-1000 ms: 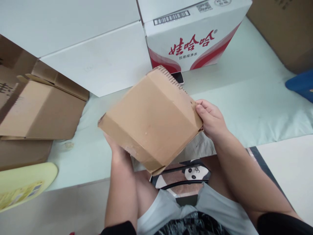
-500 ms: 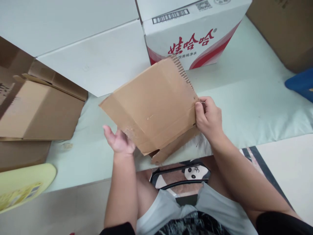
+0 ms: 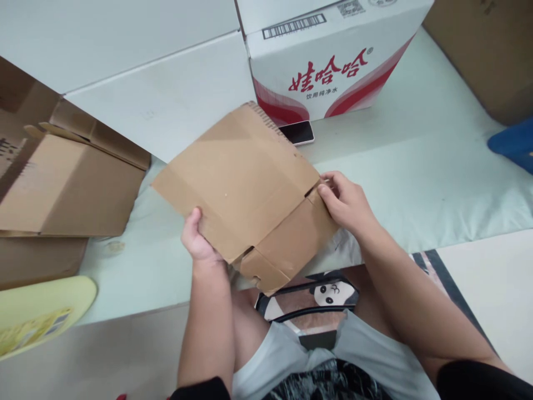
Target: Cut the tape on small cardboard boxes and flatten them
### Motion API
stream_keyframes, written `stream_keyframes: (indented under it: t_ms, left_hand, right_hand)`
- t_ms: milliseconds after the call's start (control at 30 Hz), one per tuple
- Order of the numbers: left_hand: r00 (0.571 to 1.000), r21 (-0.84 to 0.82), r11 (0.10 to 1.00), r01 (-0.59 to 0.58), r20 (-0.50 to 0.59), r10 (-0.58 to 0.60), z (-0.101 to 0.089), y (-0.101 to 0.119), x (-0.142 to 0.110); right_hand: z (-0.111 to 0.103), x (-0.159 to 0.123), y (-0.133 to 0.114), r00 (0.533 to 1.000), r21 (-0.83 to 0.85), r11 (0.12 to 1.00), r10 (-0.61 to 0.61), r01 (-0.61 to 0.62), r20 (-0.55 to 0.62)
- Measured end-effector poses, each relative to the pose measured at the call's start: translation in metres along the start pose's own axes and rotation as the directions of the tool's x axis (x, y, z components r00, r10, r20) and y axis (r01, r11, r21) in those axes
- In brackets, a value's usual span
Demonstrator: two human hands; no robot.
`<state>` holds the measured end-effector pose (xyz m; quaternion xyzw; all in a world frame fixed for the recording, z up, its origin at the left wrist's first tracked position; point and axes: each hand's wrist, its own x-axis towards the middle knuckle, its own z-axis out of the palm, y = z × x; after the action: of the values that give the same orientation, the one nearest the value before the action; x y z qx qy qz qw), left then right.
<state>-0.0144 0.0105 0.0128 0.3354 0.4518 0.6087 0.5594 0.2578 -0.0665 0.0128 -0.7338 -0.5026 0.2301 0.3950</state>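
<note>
A flattened brown cardboard box (image 3: 241, 172) with fold lines, slots and a torn, ridged far edge is held up at a tilt in front of me. My left hand (image 3: 202, 239) grips its lower left edge, thumb on top and the other fingers hidden underneath. On the right side, my right hand (image 3: 345, 200) pinches the edge near a slot, by the flap (image 3: 295, 239) that folds down toward me. Just past the cardboard's far edge lies a phone (image 3: 300, 133) with a dark screen, partly covered.
Behind stands a white carton (image 3: 328, 83) with red print, beside a large white box (image 3: 166, 94). Brown cardboard boxes (image 3: 91, 189) stack at the left. A yellow object (image 3: 45, 311) sits front left, a blue one (image 3: 514, 141) far right. A panda-print bag (image 3: 308, 300) is between the legs.
The cardboard has shifted left and toward me, showing its near flap and uncovering the phone. My left hand, open beneath it before, now has its thumb closed over the edge.
</note>
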Motion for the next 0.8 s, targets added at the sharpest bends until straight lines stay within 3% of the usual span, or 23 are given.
stream_keyframes:
  t_ms: [100,200,300,400,533,667,800]
  left_hand:
    - [0.997,0.013,0.997,-0.069,-0.043,0.07,-0.004,0.001,0.008]
    - [0.99,0.01,0.994,-0.109,-0.085,0.109,-0.006,-0.001,0.013]
    - [0.985,-0.012,0.992,-0.127,-0.121,0.124,-0.003,-0.003,0.013]
    - [0.992,-0.023,0.995,-0.099,-0.075,0.097,0.002,-0.005,0.01]
    - [0.989,-0.078,0.99,-0.121,-0.097,0.113,0.003,-0.005,0.01]
    - [0.983,-0.11,0.981,-0.157,-0.114,0.145,-0.003,-0.007,0.014]
    - [0.988,-0.168,0.976,-0.139,-0.097,0.124,-0.005,-0.009,0.016]
  right_hand:
    - [-0.005,-0.003,-0.007,1.0,0.077,0.997,0.019,-0.018,-0.013]
    - [-0.006,-0.002,-0.008,0.994,0.302,0.95,0.094,-0.076,-0.046]
    - [-0.004,0.001,-0.008,0.983,0.559,0.811,0.175,-0.175,0.054]
    - [-0.002,0.002,-0.011,0.977,0.703,0.681,0.182,-0.205,0.108]
    - [0.007,-0.004,-0.015,0.976,0.727,0.652,0.111,-0.216,0.19]
    - [0.024,-0.013,-0.014,0.928,0.666,0.69,0.019,-0.281,0.372]
    - [0.032,-0.022,-0.021,0.884,0.605,0.708,0.06,-0.365,0.464]
